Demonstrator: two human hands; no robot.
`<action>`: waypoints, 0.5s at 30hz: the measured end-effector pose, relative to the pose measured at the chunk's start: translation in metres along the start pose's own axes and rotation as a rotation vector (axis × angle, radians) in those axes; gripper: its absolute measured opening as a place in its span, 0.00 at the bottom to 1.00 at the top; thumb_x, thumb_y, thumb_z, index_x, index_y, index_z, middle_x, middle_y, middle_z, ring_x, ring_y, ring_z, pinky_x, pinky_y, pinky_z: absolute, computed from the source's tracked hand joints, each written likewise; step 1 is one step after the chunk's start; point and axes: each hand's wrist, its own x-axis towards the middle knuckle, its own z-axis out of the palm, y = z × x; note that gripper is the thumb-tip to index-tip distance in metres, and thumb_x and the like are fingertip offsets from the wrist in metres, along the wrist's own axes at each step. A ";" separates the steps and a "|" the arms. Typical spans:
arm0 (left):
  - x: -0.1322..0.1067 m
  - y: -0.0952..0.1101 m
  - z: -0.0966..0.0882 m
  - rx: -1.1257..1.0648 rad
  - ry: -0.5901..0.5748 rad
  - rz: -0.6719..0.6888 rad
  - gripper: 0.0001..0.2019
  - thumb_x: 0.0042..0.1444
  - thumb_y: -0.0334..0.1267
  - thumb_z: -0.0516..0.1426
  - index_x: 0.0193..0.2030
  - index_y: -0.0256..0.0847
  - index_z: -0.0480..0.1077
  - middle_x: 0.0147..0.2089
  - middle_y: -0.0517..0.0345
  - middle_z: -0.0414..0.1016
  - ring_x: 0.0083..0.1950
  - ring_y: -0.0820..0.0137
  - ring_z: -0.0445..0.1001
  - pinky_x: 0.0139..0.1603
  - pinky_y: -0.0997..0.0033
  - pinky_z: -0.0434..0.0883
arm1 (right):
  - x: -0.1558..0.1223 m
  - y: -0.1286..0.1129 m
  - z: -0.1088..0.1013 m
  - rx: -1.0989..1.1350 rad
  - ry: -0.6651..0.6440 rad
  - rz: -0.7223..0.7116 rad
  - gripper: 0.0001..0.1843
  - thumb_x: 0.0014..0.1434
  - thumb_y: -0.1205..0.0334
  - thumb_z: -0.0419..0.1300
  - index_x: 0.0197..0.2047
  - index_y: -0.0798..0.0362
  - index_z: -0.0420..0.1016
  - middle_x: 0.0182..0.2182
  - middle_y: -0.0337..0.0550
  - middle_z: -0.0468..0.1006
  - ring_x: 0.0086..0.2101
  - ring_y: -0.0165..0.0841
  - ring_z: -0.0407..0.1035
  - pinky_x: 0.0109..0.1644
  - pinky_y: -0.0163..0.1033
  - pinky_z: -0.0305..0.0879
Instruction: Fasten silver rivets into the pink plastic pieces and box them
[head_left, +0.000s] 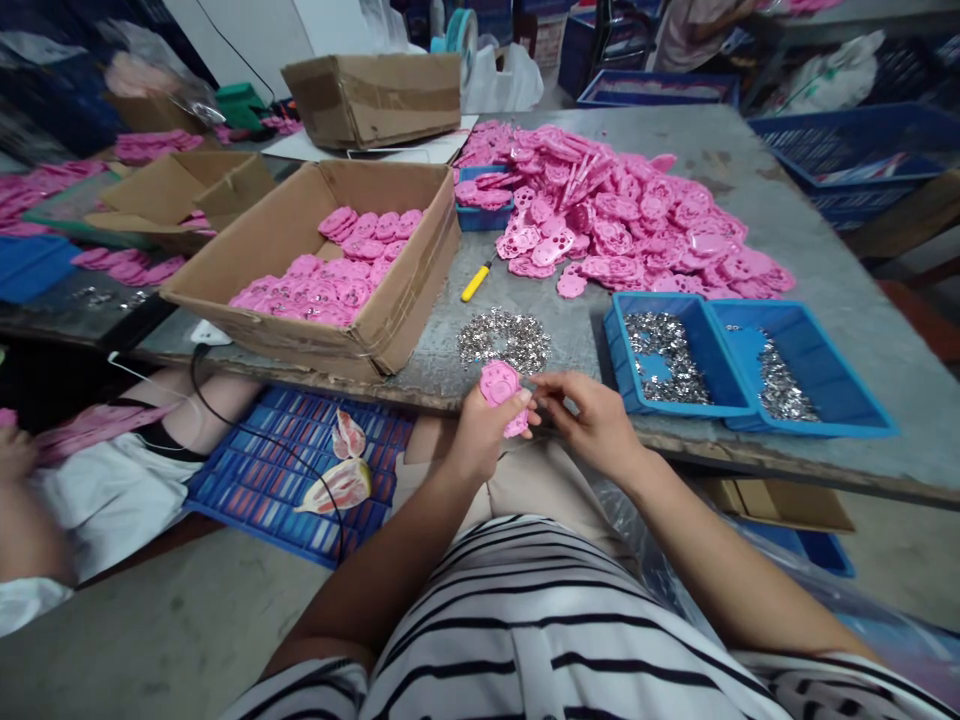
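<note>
My left hand (486,425) is wrapped around a pink plastic piece (498,383), held upright at the table's front edge. Close beside it, the thumb and fingertips of my right hand (581,415) are pinched together at the piece's right side; whatever they hold is too small to make out. Just beyond both hands lies a loose pile of small silvery metal parts (504,338). A yellow-handled screwdriver (475,283) rests behind that pile. More metal parts lie in two blue bins (675,400) to the right.
A large heap of pink pieces (600,215) covers the back of the table (847,330). At left stands an open cardboard box (409,300) holding pink pieces. Fruit segments (341,487) lie on a blue crate (262,470) below. Another person's arm (30,520) shows at far left.
</note>
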 end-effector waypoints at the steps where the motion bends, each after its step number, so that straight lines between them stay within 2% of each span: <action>1: 0.000 0.000 -0.001 -0.023 -0.015 -0.022 0.21 0.34 0.40 0.68 0.35 0.37 0.67 0.24 0.63 0.72 0.20 0.74 0.71 0.17 0.78 0.67 | 0.000 -0.001 -0.001 -0.060 -0.021 -0.047 0.12 0.63 0.63 0.52 0.45 0.49 0.75 0.31 0.43 0.79 0.33 0.34 0.73 0.38 0.41 0.69; 5: 0.000 0.000 -0.003 -0.058 -0.032 -0.078 0.24 0.30 0.39 0.70 0.34 0.36 0.66 0.25 0.63 0.71 0.20 0.75 0.71 0.15 0.78 0.66 | -0.001 -0.002 -0.001 -0.176 -0.062 -0.185 0.14 0.65 0.64 0.49 0.45 0.50 0.75 0.30 0.46 0.80 0.31 0.35 0.72 0.35 0.40 0.68; 7: -0.002 0.000 -0.004 -0.059 -0.030 -0.085 0.24 0.31 0.39 0.70 0.35 0.37 0.65 0.25 0.64 0.71 0.20 0.75 0.70 0.15 0.78 0.66 | -0.003 -0.001 0.001 -0.174 -0.056 -0.199 0.13 0.65 0.64 0.49 0.44 0.50 0.76 0.31 0.46 0.80 0.31 0.35 0.72 0.35 0.40 0.68; 15: -0.007 0.000 0.001 -0.038 0.061 0.042 0.24 0.33 0.37 0.68 0.36 0.39 0.63 0.24 0.66 0.69 0.20 0.75 0.70 0.15 0.79 0.64 | -0.009 0.000 0.009 0.074 0.055 0.038 0.09 0.60 0.64 0.56 0.41 0.48 0.76 0.33 0.42 0.81 0.34 0.34 0.74 0.39 0.41 0.69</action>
